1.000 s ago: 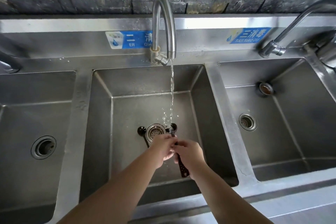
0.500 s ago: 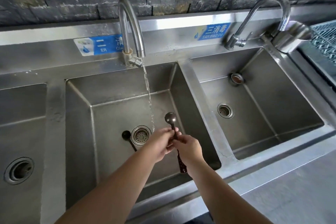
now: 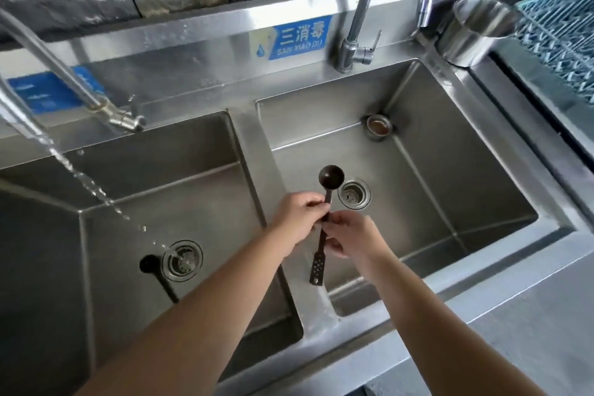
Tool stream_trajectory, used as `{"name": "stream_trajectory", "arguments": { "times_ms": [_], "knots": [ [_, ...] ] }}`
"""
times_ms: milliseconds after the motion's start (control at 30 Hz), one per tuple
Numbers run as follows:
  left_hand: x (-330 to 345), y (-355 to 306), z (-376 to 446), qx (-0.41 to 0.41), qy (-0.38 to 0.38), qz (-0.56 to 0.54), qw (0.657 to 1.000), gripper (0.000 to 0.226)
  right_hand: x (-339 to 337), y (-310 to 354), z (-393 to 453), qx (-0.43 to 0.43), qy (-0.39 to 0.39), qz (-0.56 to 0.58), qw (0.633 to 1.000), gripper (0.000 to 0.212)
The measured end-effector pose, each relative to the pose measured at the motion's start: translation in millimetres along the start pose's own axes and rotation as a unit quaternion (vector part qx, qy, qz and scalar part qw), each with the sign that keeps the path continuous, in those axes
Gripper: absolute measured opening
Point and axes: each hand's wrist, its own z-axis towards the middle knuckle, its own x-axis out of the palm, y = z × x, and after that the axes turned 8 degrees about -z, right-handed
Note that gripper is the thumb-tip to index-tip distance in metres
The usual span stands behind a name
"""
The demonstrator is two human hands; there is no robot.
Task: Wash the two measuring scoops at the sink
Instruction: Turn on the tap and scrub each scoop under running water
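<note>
A: Where's the scoop rn?

B: One dark scoop [image 3: 324, 222] is up in both hands, over the right basin [image 3: 450, 170], nr the divider [image 3: 257, 190] btw the two basins. Bowl end points away from the person, just beside the right drain [image 3: 354, 193] as seen from the head cam. Perforated handle end hangs down twd the near rim.

A: Grip?

B: Left hand [image 3: 300, 217] pinches the handle just below the bowl, fingers curled round it. Right hand [image 3: 350, 236] is closed on the mid handle, right under the left; the two hands touch. Both grasping the same scoop.

A: And the 2nd one?

B: Other scoop [image 3: 157, 273] lies on the floor of the left basin [image 3: 128, 202], bowl just beside the left drain [image 3: 181, 260], handle running twd the person until the left forearm covers the end. Well apart from both hands.

A: Water?

B: Left tap [image 3: 80, 87] is running; the stream [image 3: 83, 180] slants down and lands at the left drain, nr the lying scoop's bowl. Not on the held scoop. Right tap [image 3: 385, 0] shows no stream.

A: Anything else around?

B: Small round metal fitting [image 3: 379, 125] on the back wall of the right basin. Steel cup [image 3: 475, 30] at the back right corner, nr the right tap's spout. Blue-green rack [image 3: 559, 38] further right. Blue label [image 3: 294, 37] on the backsplash reads SAN XIAO DU; another blue label [image 3: 41, 93] sits behind the left tap, blurred, can't read it.

A: Anything blocking?

B: Only the forearms, crossing the near rim and divider.
</note>
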Motion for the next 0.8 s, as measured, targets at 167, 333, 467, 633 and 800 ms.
{"name": "stream_trajectory", "arguments": {
  "times_ms": [167,333,467,633,800],
  "knots": [
    [84,21,69,-0.043,0.037,0.09,0.994,0.013,-84,-37,80,0.085,0.013,-0.081,0.993,0.021],
    [125,89,130,-0.096,0.048,0.237,0.966,0.012,-94,-101,160,0.202,0.076,-0.135,0.967,0.019],
    [136,140,163,-0.151,0.051,0.266,0.951,0.007,-88,-145,202,0.222,0.089,-0.157,0.958,0.015],
    [141,172,180,-0.149,0.027,0.326,0.933,0.018,-77,-177,234,0.224,0.116,-0.206,0.946,0.002],
    [140,189,186,-0.137,0.008,0.343,0.929,0.01,-66,-190,248,0.272,0.093,-0.175,0.942,0.006]
  ]
}}
